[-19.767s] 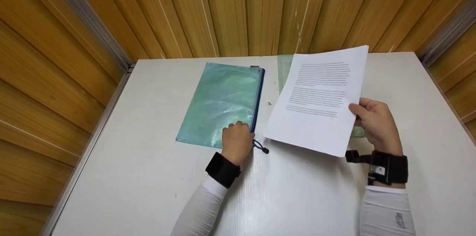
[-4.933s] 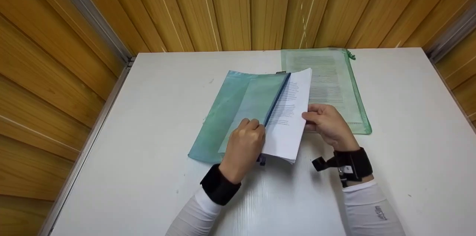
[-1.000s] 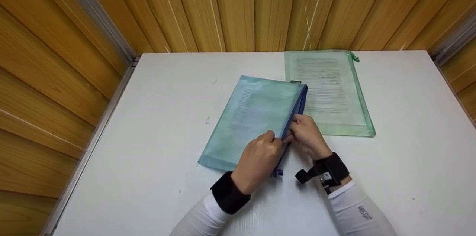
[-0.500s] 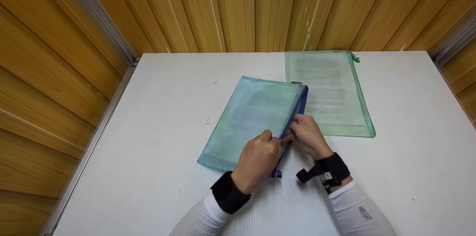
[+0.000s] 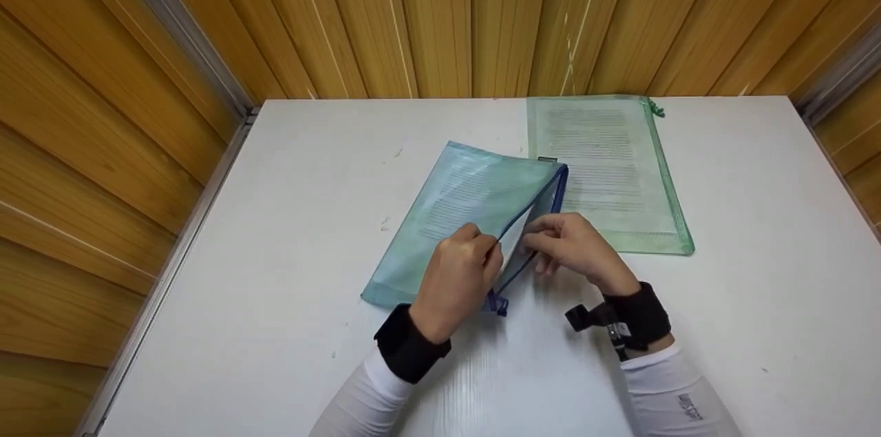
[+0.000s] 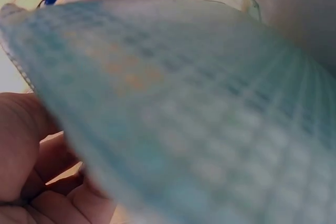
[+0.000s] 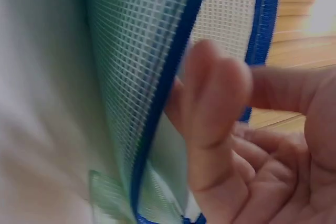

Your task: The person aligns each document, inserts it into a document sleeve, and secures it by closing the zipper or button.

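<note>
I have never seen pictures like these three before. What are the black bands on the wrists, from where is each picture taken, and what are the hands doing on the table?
There is no machine here: a person works with two bare hands. The black bands carry small cameras. The wide picture comes from a camera on the head, looking down at a white table. The two blurred close pictures come from the wrist cameras.

On the table lie two mesh zipper pouches. The blue-edged pouch is in the middle, with printed sheets inside. The left hand pinches its upper layer and lifts it, so the mouth stands open. The right hand is at that opening with its fingers against the blue zipper edge; I cannot tell whether it grips anything. The green-edged pouch lies flat behind, also with sheets inside, and nobody touches it.
</note>
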`<state>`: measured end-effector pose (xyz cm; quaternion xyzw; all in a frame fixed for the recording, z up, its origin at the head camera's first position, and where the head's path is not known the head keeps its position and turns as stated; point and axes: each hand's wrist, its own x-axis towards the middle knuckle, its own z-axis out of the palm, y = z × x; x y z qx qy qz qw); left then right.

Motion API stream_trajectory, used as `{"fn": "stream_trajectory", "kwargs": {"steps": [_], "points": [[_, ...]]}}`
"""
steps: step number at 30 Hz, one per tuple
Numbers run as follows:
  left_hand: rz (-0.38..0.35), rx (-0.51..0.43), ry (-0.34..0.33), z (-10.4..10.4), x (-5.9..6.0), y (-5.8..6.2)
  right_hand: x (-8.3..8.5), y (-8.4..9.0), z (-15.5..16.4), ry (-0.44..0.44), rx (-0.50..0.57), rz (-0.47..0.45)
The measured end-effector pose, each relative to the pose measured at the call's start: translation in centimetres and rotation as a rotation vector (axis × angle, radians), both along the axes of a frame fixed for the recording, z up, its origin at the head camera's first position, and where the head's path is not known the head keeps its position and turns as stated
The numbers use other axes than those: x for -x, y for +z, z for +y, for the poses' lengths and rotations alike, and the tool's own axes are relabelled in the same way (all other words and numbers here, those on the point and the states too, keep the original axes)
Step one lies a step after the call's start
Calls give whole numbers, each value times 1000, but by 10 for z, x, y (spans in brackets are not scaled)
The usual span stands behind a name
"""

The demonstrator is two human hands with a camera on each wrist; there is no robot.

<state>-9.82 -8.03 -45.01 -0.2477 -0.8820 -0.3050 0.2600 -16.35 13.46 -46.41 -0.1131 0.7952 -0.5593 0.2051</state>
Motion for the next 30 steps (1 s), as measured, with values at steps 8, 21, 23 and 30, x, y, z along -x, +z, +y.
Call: {"fn": "stream_trajectory", "kwargs": {"steps": [8,21,23,30], "points": [[-10,-58,29,-7,3,5,-12,10,-5,250,9,184],[-22,-112,8,-9,6,6,-22,6,-27,434,72,565],[-44,-115,-2,-10,6,7,-23,5,-28,421,90,587],[-141,-117,-54,-17,5,12,-25,5,-31,341,148,639]]}}
